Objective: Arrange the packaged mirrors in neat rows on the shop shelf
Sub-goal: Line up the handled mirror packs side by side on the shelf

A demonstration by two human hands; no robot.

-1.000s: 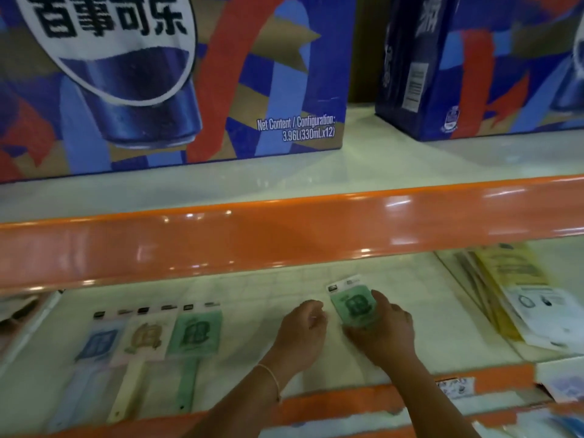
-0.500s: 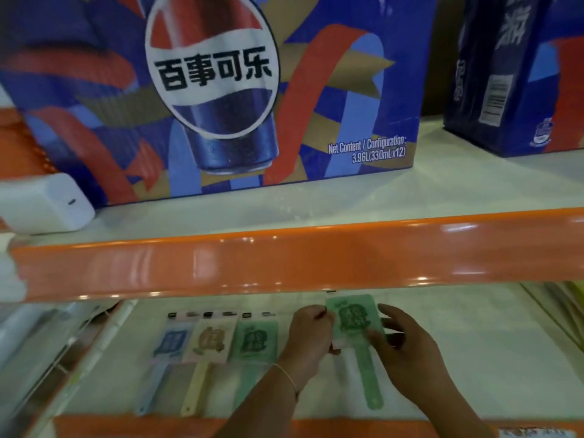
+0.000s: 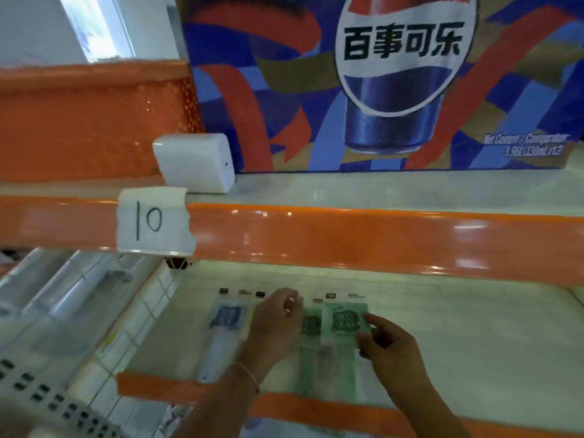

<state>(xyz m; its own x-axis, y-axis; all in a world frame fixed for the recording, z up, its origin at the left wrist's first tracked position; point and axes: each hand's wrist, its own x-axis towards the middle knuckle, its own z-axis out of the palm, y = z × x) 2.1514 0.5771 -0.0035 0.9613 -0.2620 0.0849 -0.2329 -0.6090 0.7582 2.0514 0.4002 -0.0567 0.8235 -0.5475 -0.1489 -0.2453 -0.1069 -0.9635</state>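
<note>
On lower shelf (image 3: 458, 327): right hand (image 3: 390, 349) pinches green mirror (image 3: 344, 320) (packaged); left hand (image 3: 278, 324) loosely curled, empty.

A blue cola carton (image 3: 379, 83) and a white box (image 3: 196, 165) sit above a taped "10" label (image 3: 153, 221).

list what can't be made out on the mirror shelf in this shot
Head view only:
- Middle mirror of the row: the left hand covers it, colour and position hidden.
- Second green mirror: partly under the left hand and the rightmost green mirror.
- Print on the packages: blurred, unreadable.
- Blue mirror: handle end blurred near the orange lip.
</note>
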